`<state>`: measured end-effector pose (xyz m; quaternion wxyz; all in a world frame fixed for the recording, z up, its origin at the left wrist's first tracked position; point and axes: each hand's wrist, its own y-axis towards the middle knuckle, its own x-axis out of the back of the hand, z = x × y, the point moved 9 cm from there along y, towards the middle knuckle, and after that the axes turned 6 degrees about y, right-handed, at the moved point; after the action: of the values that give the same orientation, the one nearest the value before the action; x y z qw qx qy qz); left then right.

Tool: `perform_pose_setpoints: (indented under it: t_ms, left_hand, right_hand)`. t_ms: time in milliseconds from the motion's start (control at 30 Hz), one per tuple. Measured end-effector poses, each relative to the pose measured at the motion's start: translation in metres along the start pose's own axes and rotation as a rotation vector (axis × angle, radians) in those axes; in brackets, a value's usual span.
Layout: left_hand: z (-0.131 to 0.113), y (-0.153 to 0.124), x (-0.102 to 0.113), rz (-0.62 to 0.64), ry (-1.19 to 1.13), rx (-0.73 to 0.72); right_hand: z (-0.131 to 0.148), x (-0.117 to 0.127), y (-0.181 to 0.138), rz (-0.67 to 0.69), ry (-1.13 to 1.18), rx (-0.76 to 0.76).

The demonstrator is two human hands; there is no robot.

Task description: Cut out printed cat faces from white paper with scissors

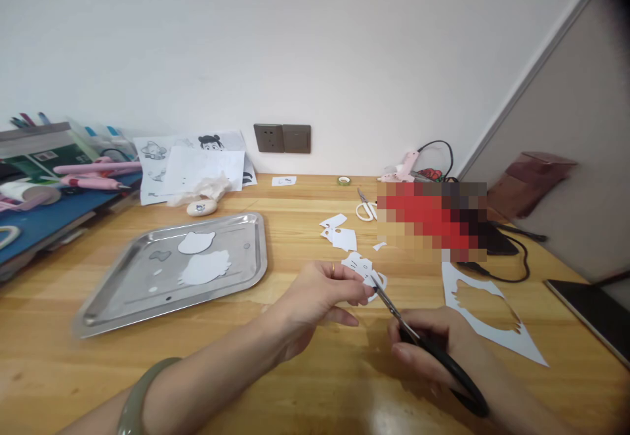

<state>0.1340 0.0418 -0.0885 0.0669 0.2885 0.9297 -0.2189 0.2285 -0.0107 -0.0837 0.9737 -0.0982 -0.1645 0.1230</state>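
My left hand [319, 297] pinches a small white paper cutout [361, 268] printed with a cat face, low over the wooden table [275, 382]. My right hand [433, 350] grips black-handled scissors [418, 336], and their blade tips touch the cutout's edge by my left fingers. A green bangle [140, 395] sits on my left wrist and a ring on one finger. White paper scraps [339, 233] lie just beyond the hands.
A steel tray [98, 304] at left holds two white cutouts [204, 258]. A leftover sheet with a cut-out hole [522, 342] lies at right. White-handled scissors [365, 208], a glue gun [406, 166], cables, printed sheets [197, 166] and a dark tablet [595, 310] are around.
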Motion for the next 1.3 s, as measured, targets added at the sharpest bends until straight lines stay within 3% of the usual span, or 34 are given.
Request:
perform_pose_setpoints:
  t_ms: [667,1300]
  left_hand:
    - [0.0036,-0.0012,-0.0033,0.033,0.042,0.025]
    - [0.0014,-0.0020,-0.0039,0.056,0.050,0.028]
  right_hand:
    - [-0.0003,-0.0075,0.0005,0.085,0.095,-0.019]
    - [0.0022,-0.0052,0.0006,0.063,0.074,-0.003]
